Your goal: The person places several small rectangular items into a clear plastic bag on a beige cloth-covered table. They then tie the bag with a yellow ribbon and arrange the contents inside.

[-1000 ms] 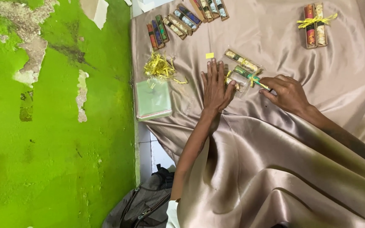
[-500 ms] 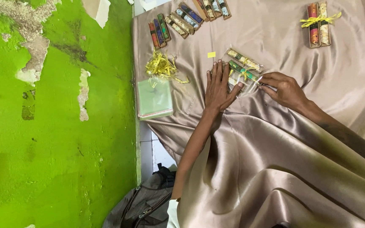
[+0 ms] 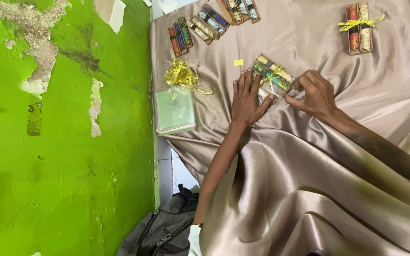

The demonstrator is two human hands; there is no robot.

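Two hands bundling small patterned rolls in a clear sleeve on a satin-covered table.

Head view: the left hand [image 3: 246,99] lies flat, fingers spread, pressing down the near end of the clear sleeve [image 3: 267,92], while the right hand [image 3: 312,94] has its fingers curled, pinching the sleeve's edge beside the rolls [image 3: 274,72], which sit tied with a yellow ribbon just beyond both hands. To do this well, I judge the flat hand should keep the slippery plastic from sliding on the satin cloth [image 3: 309,166], and the pinching hand should ease the rolls in straight so the ribbon does not snag. A pile of yellow ribbon [image 3: 182,77] and a stack of spare sleeves [image 3: 174,113] lie to the left; more rolls [image 3: 200,26] line the far edge, and a finished pair [image 3: 359,26] rests far right.
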